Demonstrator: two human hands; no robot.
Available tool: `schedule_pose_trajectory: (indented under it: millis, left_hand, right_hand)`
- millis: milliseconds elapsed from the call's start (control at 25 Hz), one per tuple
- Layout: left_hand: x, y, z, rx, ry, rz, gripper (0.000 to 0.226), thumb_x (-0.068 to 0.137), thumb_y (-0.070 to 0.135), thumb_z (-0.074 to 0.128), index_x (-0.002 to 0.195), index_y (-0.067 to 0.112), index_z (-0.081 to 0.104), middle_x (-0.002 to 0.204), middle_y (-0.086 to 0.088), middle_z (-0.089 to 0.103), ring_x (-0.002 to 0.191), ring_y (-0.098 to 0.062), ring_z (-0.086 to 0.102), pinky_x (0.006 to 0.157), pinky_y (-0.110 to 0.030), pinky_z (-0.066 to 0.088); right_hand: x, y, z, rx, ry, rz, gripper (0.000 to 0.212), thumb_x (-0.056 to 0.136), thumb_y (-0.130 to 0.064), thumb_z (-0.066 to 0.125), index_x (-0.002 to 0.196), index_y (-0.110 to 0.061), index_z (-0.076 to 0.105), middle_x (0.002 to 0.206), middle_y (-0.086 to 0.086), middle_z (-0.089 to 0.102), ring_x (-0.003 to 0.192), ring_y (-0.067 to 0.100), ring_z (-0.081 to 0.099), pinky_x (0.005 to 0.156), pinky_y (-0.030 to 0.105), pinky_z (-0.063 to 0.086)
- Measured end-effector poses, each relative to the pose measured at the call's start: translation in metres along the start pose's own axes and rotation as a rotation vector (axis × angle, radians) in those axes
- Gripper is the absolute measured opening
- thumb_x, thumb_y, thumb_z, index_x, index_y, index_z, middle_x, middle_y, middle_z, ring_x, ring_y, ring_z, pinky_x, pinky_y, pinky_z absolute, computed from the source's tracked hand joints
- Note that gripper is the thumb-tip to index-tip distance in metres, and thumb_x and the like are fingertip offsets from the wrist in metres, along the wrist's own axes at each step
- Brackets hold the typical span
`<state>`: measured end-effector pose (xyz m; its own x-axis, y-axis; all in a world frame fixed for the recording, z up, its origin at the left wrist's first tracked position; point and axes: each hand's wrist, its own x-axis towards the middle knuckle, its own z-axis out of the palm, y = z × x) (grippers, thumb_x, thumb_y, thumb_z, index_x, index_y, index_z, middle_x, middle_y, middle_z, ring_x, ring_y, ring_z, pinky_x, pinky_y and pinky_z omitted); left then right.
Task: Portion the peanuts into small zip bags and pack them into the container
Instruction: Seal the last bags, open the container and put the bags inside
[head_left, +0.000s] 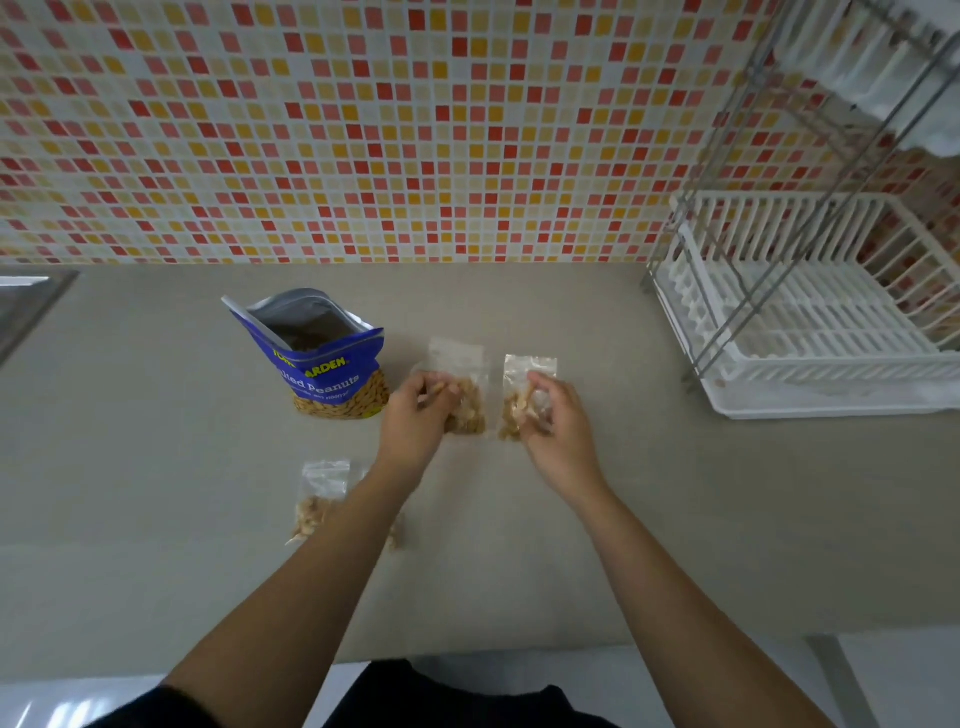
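On a grey countertop (156, 519), the left hand (415, 415) curls its fingers (441, 387) around the side of the left zip bag (467, 402), a small clear bag part-filled with peanuts. The right hand (558, 426) curls its fingers (540, 387) over the right zip bag (517, 402), pinching it, with the two bags lying just beside each other between the hands. An open blue peanut pouch (322, 364) stands just left of the left fingers, a third zip bag (319, 499) of peanuts lies back beside the left forearm, and a white dish rack (805, 322) sits well right of the right fingers.
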<state>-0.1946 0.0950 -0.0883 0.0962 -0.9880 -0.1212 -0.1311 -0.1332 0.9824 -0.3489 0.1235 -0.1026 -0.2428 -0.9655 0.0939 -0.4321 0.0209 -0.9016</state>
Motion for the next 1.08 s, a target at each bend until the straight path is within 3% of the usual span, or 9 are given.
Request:
schedule_pose_trajectory:
  millis: [80,200,320,440,600,720,840,960,1080]
  left_hand:
    - [0.024,0.004,0.006,0.156,0.069,-0.049,0.010,0.087,0.015,0.059,0.094,0.009,0.063,0.081,-0.002,0.061,0.069,-0.006,0.059,0.064,-0.022,0.046]
    - [0.043,-0.013,0.019,0.267,0.018,-0.140,0.010,0.087,0.014,0.057,0.092,0.007,0.060,0.085,-0.005,0.059,0.080,-0.020,0.054,0.071,-0.026,0.042]
    - [0.049,-0.031,0.027,0.353,-0.059,-0.177,0.005,0.090,0.012,0.050,0.087,0.009,0.050,0.086,-0.011,0.057,0.082,-0.025,0.053,0.069,-0.028,0.040]
    - [0.055,-0.036,0.026,0.593,-0.109,-0.091,0.013,0.093,0.016,0.047,0.089,0.004,0.051,0.095,-0.020,0.063,0.089,-0.034,0.058,0.072,-0.033,0.041]
    - [0.055,-0.032,0.026,1.048,-0.107,0.088,0.029,0.093,0.012,0.043,0.117,-0.005,0.046,0.120,-0.022,0.051,0.104,-0.035,0.057,0.088,-0.037,0.046]
    - [0.050,-0.029,0.022,1.124,-0.068,0.162,0.036,0.087,0.006,0.052,0.121,0.000,0.041,0.111,-0.017,0.055,0.095,-0.031,0.062,0.079,-0.034,0.051]
    - [0.047,-0.027,0.011,1.123,-0.064,0.270,0.034,0.069,0.018,0.077,0.094,0.000,0.061,0.091,-0.016,0.058,0.074,-0.030,0.061,0.066,-0.033,0.052]
    - [0.036,-0.036,-0.009,0.871,-0.126,0.410,0.022,0.080,0.004,0.061,0.101,-0.002,0.064,0.099,-0.022,0.057,0.082,-0.038,0.061,0.072,-0.035,0.051]
    - [0.011,-0.055,-0.053,0.832,-0.061,0.505,0.023,0.074,-0.001,0.058,0.095,0.002,0.068,0.093,-0.020,0.061,0.081,-0.034,0.062,0.075,-0.027,0.047]
  right_hand:
    - [0.027,-0.006,0.007,-0.145,-0.065,0.056,0.048,0.081,0.008,0.052,0.127,-0.005,0.050,0.127,0.014,0.047,0.114,0.020,0.050,0.089,-0.001,0.029]
    - [0.046,-0.002,0.024,-0.337,-0.253,0.154,0.052,0.080,0.006,0.048,0.132,-0.002,0.043,0.132,0.020,0.043,0.122,0.032,0.046,0.100,0.023,0.033]
    - [0.053,0.007,0.035,-0.467,-0.387,0.243,0.057,0.083,-0.001,0.051,0.137,-0.001,0.034,0.140,0.021,0.039,0.128,0.033,0.041,0.102,0.028,0.032]
    - [0.054,0.015,0.037,-0.555,-0.461,0.276,0.057,0.084,-0.008,0.055,0.137,-0.001,0.034,0.139,0.021,0.037,0.126,0.035,0.043,0.100,0.032,0.036]
    - [0.053,0.013,0.041,-0.806,-0.446,0.144,0.038,0.083,-0.010,0.057,0.119,-0.001,0.051,0.132,0.020,0.036,0.113,0.037,0.049,0.093,0.035,0.042]
    - [0.050,0.009,0.039,-0.980,-0.378,0.030,0.030,0.081,-0.008,0.057,0.111,-0.006,0.058,0.134,0.017,0.029,0.117,0.035,0.038,0.094,0.037,0.041]
    - [0.046,0.005,0.034,-0.943,-0.312,-0.005,0.032,0.081,-0.013,0.058,0.113,-0.009,0.059,0.128,0.014,0.035,0.115,0.033,0.040,0.093,0.038,0.041]
    - [0.026,-0.007,0.039,-0.699,-0.230,-0.134,0.031,0.083,-0.010,0.054,0.113,-0.010,0.059,0.113,0.014,0.047,0.104,0.033,0.049,0.087,0.037,0.043]
    - [-0.011,-0.015,0.058,-0.534,-0.336,-0.209,0.027,0.084,-0.009,0.053,0.110,-0.009,0.058,0.111,0.015,0.053,0.098,0.033,0.055,0.083,0.035,0.043]
